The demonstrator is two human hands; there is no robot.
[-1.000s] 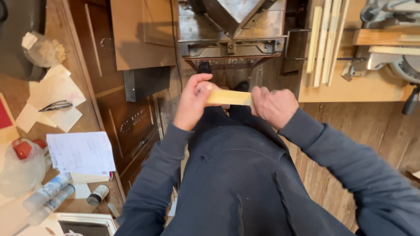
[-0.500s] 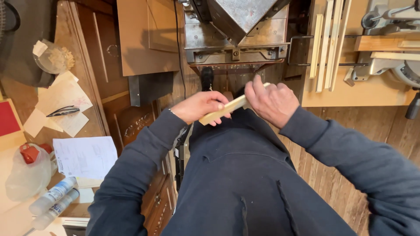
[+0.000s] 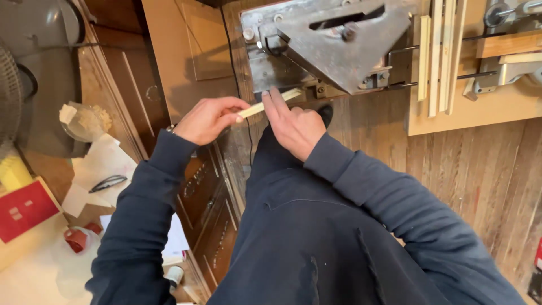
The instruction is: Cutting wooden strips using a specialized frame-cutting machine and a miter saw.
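A thin pale wooden strip [image 3: 293, 94] slants between my two hands, in front of a grey metal machine [image 3: 339, 51]. My left hand [image 3: 206, 120] pinches its lower left end between thumb and fingers. My right hand [image 3: 293, 124] lies over the strip's middle, fingers stretched along it toward the machine, so the middle part is hidden. Both arms wear dark blue sleeves. My dark trousers fill the lower centre.
Several long wooden slats [image 3: 437, 56] lean on a plywood board [image 3: 468, 110] at the right, beside a saw part [image 3: 508, 39]. At the left, a bench holds papers [image 3: 99, 169], scissors [image 3: 107, 183], a red box [image 3: 25, 209] and a clear bag [image 3: 84, 121]. Wooden floorboards [image 3: 485, 186] lie at the right.
The view has tilted and the hands have risen toward the machine. The strip now slants up to the right, and my right hand has flattened along it.
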